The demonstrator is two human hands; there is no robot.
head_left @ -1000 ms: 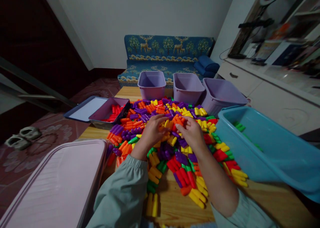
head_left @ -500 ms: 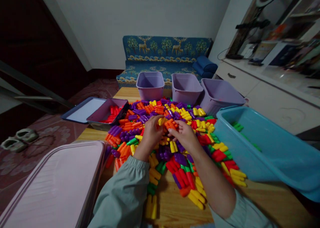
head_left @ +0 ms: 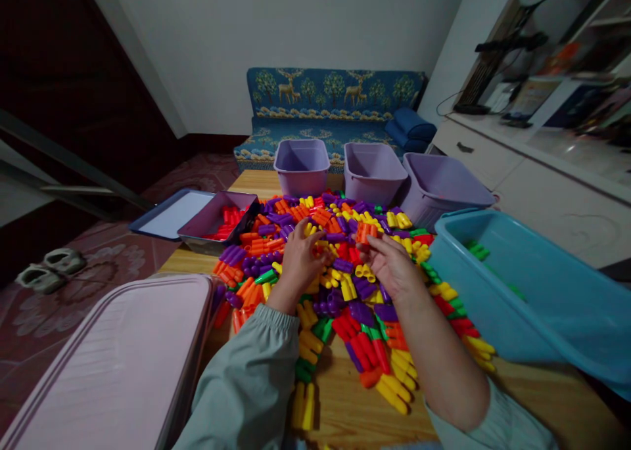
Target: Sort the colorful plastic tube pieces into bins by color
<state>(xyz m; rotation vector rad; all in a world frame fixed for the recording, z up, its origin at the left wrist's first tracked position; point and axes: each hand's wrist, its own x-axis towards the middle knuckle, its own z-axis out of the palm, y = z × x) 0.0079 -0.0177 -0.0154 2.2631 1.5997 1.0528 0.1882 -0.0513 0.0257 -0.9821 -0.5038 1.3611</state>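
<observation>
A heap of plastic building pieces in orange, purple, yellow, red and green [head_left: 362,313] covers the middle of the wooden table [head_left: 340,397]. Raised over the right part of the heap, my right hand [head_left: 392,266] pinches an orange ribbed block [head_left: 365,232] between thumb and fingers. My left hand [head_left: 302,259] hovers just above the heap with its fingers curved and apart, and I see nothing held in it. Yellow and orange pieces lie right by its fingertips.
Three purple bins [head_left: 302,180] line the far edge. At the right stands a blue tub [head_left: 532,318] with a few green pieces. On the left are an open tin [head_left: 202,243] with red pieces and a pink-lidded box [head_left: 113,358]. A patterned sofa [head_left: 335,108] stands behind.
My hands have moved apart. The right hand has shifted right with the orange block, and the left hand has opened, a yellow piece no longer showing in its fingers.
</observation>
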